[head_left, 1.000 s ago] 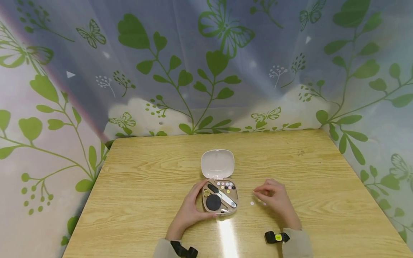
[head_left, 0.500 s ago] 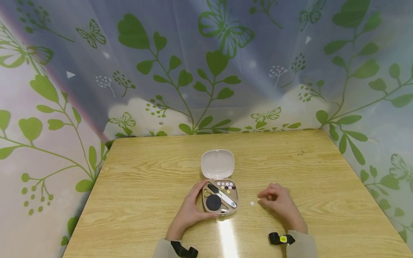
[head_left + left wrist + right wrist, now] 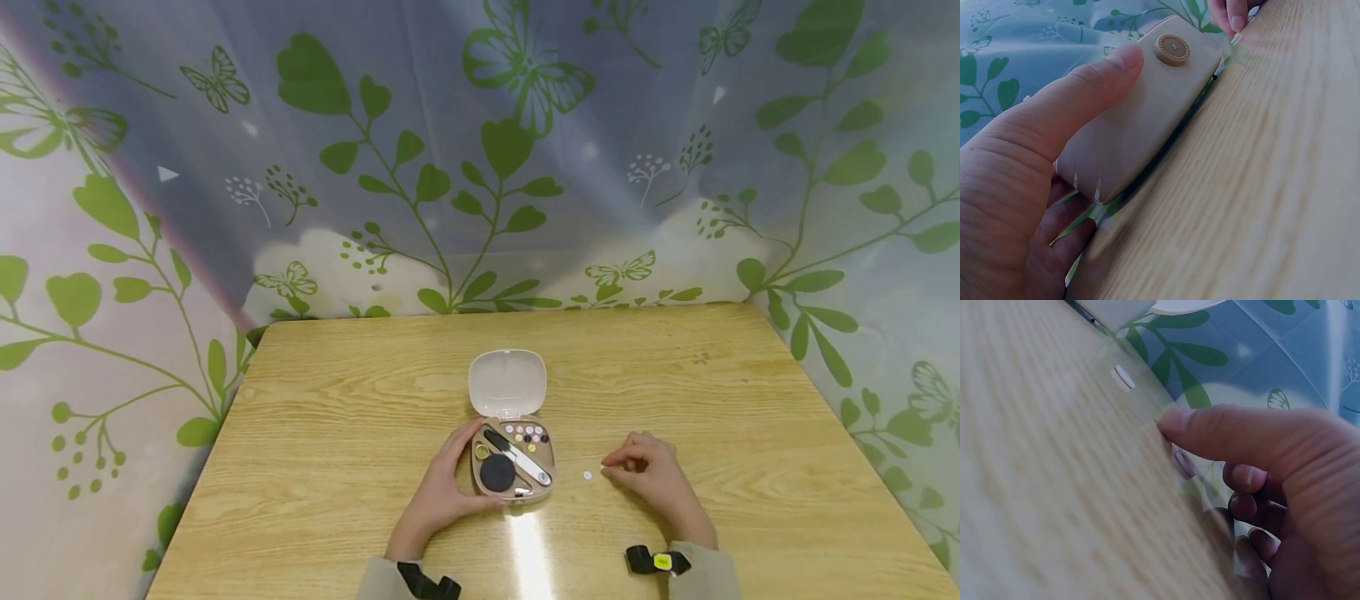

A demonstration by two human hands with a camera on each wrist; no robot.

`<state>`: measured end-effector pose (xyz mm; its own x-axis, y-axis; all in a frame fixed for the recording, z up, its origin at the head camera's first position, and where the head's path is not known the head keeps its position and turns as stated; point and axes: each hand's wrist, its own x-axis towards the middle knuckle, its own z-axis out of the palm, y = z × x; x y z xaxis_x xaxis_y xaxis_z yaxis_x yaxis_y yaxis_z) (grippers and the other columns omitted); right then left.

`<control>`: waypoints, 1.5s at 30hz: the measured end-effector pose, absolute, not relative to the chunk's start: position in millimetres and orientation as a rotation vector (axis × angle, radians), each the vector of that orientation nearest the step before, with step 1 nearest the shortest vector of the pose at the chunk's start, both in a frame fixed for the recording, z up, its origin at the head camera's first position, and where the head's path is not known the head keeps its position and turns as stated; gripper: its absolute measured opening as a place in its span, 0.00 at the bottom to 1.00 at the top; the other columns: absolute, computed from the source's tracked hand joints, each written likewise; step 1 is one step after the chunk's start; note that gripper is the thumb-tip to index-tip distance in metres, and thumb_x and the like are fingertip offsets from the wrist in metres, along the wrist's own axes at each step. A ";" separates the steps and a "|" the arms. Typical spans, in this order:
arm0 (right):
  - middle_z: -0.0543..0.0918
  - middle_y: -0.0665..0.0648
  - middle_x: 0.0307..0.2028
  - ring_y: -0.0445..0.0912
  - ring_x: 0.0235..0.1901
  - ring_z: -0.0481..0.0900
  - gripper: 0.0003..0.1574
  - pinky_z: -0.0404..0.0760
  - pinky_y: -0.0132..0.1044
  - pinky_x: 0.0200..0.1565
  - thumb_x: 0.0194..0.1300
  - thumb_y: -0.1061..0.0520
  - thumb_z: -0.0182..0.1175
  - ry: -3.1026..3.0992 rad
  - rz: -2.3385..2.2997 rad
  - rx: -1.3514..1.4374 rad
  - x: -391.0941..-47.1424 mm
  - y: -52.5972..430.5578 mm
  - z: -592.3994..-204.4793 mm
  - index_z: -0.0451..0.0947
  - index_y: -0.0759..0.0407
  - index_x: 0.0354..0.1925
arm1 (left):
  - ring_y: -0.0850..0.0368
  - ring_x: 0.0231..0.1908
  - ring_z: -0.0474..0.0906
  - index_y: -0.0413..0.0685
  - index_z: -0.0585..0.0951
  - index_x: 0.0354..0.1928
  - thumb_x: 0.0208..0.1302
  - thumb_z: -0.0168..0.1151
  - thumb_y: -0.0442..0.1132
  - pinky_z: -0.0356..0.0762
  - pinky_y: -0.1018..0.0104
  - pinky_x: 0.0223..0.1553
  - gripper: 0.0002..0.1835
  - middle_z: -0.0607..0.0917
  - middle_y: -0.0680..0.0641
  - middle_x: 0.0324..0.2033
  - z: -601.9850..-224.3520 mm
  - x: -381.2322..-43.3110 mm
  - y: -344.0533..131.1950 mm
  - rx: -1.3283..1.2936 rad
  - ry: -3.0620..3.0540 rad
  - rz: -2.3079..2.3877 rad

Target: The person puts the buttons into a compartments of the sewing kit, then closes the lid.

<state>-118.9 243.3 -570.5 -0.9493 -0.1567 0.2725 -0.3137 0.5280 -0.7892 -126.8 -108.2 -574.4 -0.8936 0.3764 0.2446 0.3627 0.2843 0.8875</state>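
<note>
An opened sewing kit box (image 3: 537, 497) stands on the table, its lid (image 3: 507, 383) tipped back. My left hand (image 3: 437, 497) grips its left side, thumb on the front wall beside the round clasp (image 3: 1174, 50) in the left wrist view. Inside lie a black disc (image 3: 497, 473), a gold ring (image 3: 481, 451), a black and white tool (image 3: 525, 464) and several small buttons (image 3: 529, 432). My right hand (image 3: 654, 477) pinches a small pale button (image 3: 1183, 462) low over the table; its forefinger is hidden in the right wrist view. A white button (image 3: 587, 475) lies between box and right hand.
The wooden table (image 3: 337, 392) reaches back to a leaf-patterned cloth (image 3: 420, 167) hung behind and at both sides. Each wrist carries a black camera band, such as the right one (image 3: 654, 560). A bright reflection lies before the box.
My right hand has drawn a little right and down, and its fingertips have come onto a small button on the table. My left hand and the box stay in place.
</note>
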 end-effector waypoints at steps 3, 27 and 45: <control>0.72 0.44 0.21 0.40 0.25 0.65 0.12 0.66 0.31 0.29 0.46 0.66 0.77 -2.558 1.391 0.432 -119.0 243.4 -571.8 0.88 0.50 0.26 | 0.54 0.72 0.58 0.57 0.61 0.75 0.36 0.85 0.54 0.55 0.47 0.72 0.62 0.65 0.54 0.72 -574.3 -126.4 -107.9 0.717 2.506 1.722; 0.71 0.43 0.20 0.41 0.26 0.66 0.12 0.66 0.32 0.30 0.47 0.66 0.77 -2.555 1.377 0.409 -121.2 238.6 -565.8 0.88 0.50 0.28 | 0.54 0.71 0.59 0.57 0.62 0.75 0.34 0.86 0.52 0.56 0.46 0.72 0.62 0.65 0.55 0.71 -573.8 -126.9 -107.5 0.715 2.494 1.745; 0.72 0.56 0.19 0.53 0.25 0.68 0.11 0.68 0.33 0.27 0.46 0.74 0.74 -2.482 1.333 0.536 -121.6 211.9 -520.2 0.87 0.63 0.28 | 0.55 0.72 0.58 0.59 0.61 0.76 0.35 0.86 0.53 0.56 0.47 0.72 0.62 0.65 0.54 0.72 -573.0 -126.2 -107.4 0.701 2.486 1.752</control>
<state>-121.6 211.9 -520.2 -0.8941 -0.1920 0.4046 -0.4433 0.5073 -0.7390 -126.2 -107.4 -573.0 -0.8990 0.3693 0.2355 0.3460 0.2690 0.8989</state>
